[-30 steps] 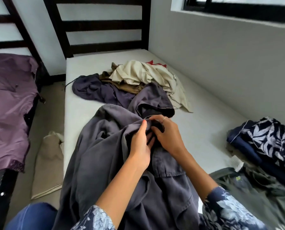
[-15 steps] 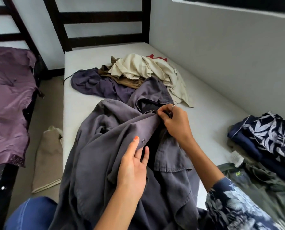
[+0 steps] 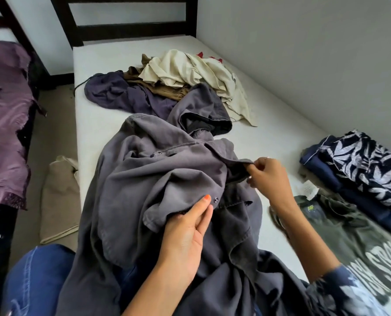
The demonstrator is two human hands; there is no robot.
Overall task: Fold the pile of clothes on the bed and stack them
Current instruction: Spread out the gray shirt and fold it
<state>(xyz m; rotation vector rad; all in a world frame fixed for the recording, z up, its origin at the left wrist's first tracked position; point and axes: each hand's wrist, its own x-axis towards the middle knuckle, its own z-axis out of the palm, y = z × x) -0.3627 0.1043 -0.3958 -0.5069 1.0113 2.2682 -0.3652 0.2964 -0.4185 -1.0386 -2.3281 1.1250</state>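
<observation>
The left hand (image 3: 185, 233) pinched the gray jacket (image 3: 158, 179) near a snap, mid frame. The right hand (image 3: 267, 176) pinched its edge. The jacket could bunch up if either grip slipped.

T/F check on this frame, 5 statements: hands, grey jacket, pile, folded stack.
1. The right hand pinches an edge of the grey jacket. True.
2. The left hand is off the jacket, resting on the mattress. False: its fingers grip a fold of the jacket next to a snap button.
3. The cream garment lies on top of the unfolded pile, farther up the bed. True.
4. The leaf-print garment lies under the navy one. False: it tops the folded stack at the right, with the navy garment beneath.
5. The grey jacket is already folded flat. False: it is rumpled and spread out.
</observation>
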